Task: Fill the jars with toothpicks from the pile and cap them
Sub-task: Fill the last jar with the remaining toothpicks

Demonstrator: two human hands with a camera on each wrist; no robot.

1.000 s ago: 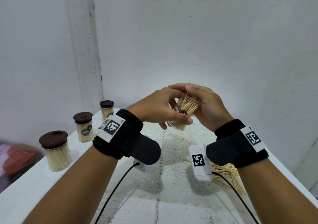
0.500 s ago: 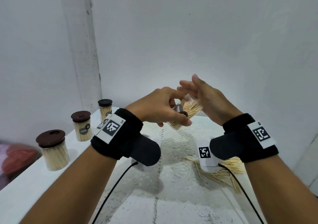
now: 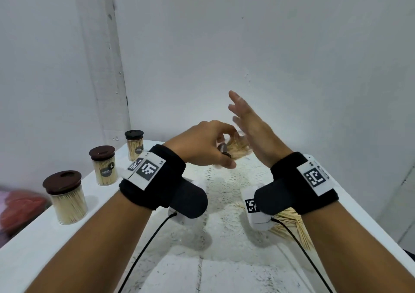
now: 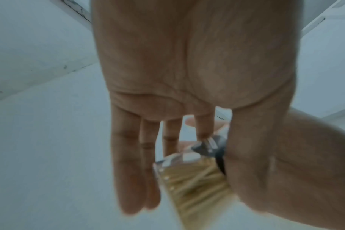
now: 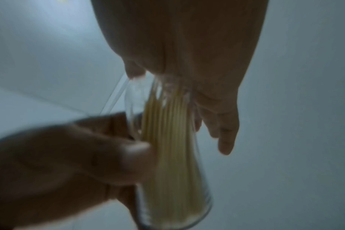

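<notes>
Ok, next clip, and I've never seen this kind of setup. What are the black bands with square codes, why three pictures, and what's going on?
No machine here: a person works with bare hands. The black bands are wrist straps with printed markers, each carrying a small camera. The wide picture comes from a camera on the head; the two blurry close-ups look along each palm toward the fingers.

The left hand holds a clear jar, tilted and part filled with toothpicks. The right hand is flat with straight fingers, its palm at the jar's open mouth; through the blur I can't tell whether it presses the sticks.

On the white table stand three capped jars, full, in a row at the left. A loose toothpick pile lies on the lace mat under the right wrist.
</notes>
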